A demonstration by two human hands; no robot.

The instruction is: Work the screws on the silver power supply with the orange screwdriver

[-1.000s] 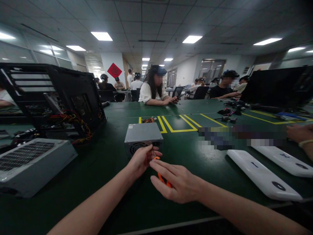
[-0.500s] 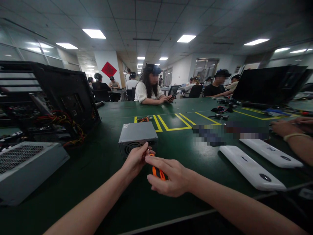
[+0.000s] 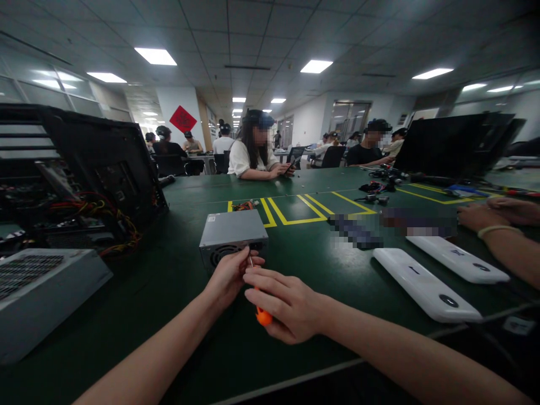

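My right hand is closed around the orange handle of a screwdriver, whose thin metal shaft points up and away toward my left hand. The fingers of my left hand are pinched together by the shaft's tip, just in front of a grey computer power supply. Whatever those fingers pinch, beyond the shaft beside them, is too small to make out. The power supply sits on the green table, its fan grille and socket side facing me. Colourful cables lie behind it.
At left stand an open black computer case and a second power supply. Two white devices lie at right, near a co-worker's hands. A monitor stands behind them. Across the table sits a person holding a phone.
My view has shifted slightly, so things appear a little further left. The screwdriver has turned in my right hand, its handle end now showing lower, and more of the shaft is visible.
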